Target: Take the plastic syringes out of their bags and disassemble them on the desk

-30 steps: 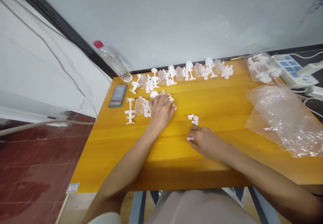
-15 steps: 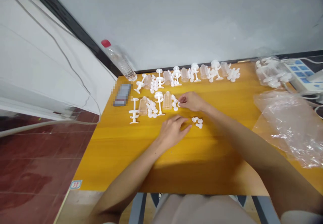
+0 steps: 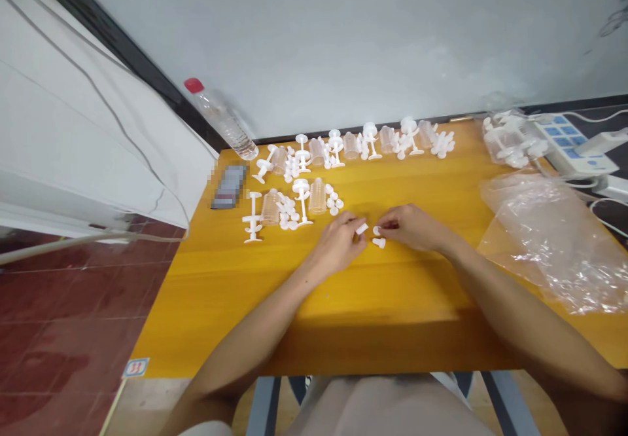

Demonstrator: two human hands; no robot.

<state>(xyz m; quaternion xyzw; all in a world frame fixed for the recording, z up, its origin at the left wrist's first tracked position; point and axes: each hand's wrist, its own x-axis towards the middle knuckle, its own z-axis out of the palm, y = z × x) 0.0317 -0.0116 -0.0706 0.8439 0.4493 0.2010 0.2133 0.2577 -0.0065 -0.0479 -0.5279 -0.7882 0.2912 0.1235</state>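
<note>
My left hand (image 3: 338,243) pinches a small white plastic piece (image 3: 362,229) between thumb and fingers. Just to its right, the fingertips of my right hand (image 3: 409,226) are closed on another small white piece (image 3: 376,230), low over the table. A loose white nozzle-like piece (image 3: 379,243) lies between the hands, on the near side. Beyond my left hand are a clear plastic barrel (image 3: 318,196), a cluster of small white pieces (image 3: 334,200) and a white plunger-like part (image 3: 303,203).
More clear barrels, white plungers and small pieces (image 3: 443,144) line the back of the yellow table (image 3: 343,318). A water bottle (image 3: 226,125) and a phone (image 3: 229,186) are at left. At right lie a bag of parts (image 3: 513,138), clear plastic bags (image 3: 559,239) and a power strip (image 3: 572,145).
My right hand has moved from the small-piece cluster back toward me and closed on a loose piece. My left hand has taken hold of a white piece. Fewer loose pieces lie between the hands.
</note>
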